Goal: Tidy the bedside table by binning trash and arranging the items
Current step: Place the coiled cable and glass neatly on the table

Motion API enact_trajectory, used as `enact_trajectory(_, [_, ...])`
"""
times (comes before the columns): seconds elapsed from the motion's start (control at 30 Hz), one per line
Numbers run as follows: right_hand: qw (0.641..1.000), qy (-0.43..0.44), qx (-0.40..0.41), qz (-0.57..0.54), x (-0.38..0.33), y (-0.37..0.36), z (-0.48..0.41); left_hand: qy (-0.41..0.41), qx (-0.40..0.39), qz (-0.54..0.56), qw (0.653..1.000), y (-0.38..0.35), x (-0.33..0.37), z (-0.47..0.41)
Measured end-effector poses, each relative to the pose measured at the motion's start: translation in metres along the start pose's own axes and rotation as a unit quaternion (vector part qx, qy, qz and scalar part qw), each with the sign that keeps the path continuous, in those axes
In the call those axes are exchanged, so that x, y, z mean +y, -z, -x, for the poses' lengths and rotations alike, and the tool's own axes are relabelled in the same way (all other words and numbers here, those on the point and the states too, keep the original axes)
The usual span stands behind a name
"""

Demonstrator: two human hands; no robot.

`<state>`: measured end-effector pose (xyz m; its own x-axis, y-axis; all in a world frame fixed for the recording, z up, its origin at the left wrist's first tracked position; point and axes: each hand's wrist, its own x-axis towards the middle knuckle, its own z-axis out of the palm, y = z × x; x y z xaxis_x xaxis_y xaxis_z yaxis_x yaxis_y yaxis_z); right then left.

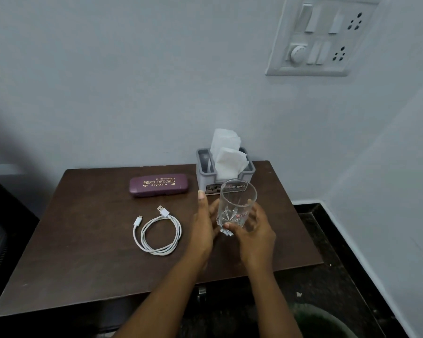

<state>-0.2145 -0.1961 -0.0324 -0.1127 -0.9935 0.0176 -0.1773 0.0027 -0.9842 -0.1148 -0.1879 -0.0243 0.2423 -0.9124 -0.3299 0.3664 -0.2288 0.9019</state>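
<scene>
So the glass (pixel 237 203) is at the right-middle of the table (pixel 95 252), with both hands on it. The right hand (pixel 257 235) grips it: the thumb lies across the front near the cut base and the fingers curl round the far side. The left hand (pixel 203 230) is flat against its left side, fingers straight and pointing up, so it's more pressing than gripping. The glass is clear, looks empty and has a small red label low down. I can't tell if the base is sitting on the wood or just off it.

The grey holder (pixel 203 176) is directly behind the glass, very close, at the back edge against the wall (pixel 132 81). White tissues (pixel 226 152) stick up out of it. The rim of the glass overlaps the holder's front label from this angle.

A purple case (pixel 159 185) marked "PRINCE OPTICALS" lies flat to the left of the holder, just beside it. In front of the case there's a loosely coiled white cable (pixel 160 231) with both plugs pointing toward the back. It's near the left hand but not touching it.

A switchboard (pixel 320 37) is up on the wall to the right. Down at the bottom right, on the dark floor past the table edge, there's the blurry green rim of what looks like a bin (pixel 325 323).
</scene>
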Motion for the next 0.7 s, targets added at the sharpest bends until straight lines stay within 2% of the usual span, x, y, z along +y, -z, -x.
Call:
enact_trajectory(0.3, [0.998,-0.011,-0.014,0.057,0.008,-0.004,0.003,-0.011,-0.017,-0.009,1.000,-0.001,0.004,0.010])
enact_trajectory(0.4, [0.982,-0.075,-0.043,0.165,-0.005,0.001,0.012,0.008,-0.005,-0.017,1.000,0.003,0.014,0.015])
enact_trajectory(0.47, [0.950,-0.121,-0.081,0.277,-0.013,0.014,0.022,-0.030,0.014,-0.090,0.995,0.017,0.025,0.014])
enact_trajectory(0.5, [0.929,-0.127,-0.109,0.331,-0.016,0.020,0.030,-0.062,0.030,-0.155,0.986,0.028,0.031,0.015])
enact_trajectory(0.57, [0.903,-0.129,-0.161,0.376,-0.018,0.021,0.045,-0.102,0.074,-0.315,0.941,0.054,0.040,0.017])
enact_trajectory(0.63, [0.915,-0.115,-0.198,0.333,-0.017,0.009,0.057,-0.085,0.102,-0.468,0.874,0.081,0.046,0.023])
enact_trajectory(0.7, [0.930,-0.080,-0.225,0.280,-0.011,-0.015,0.059,-0.028,0.099,-0.559,0.823,0.104,0.048,0.035])
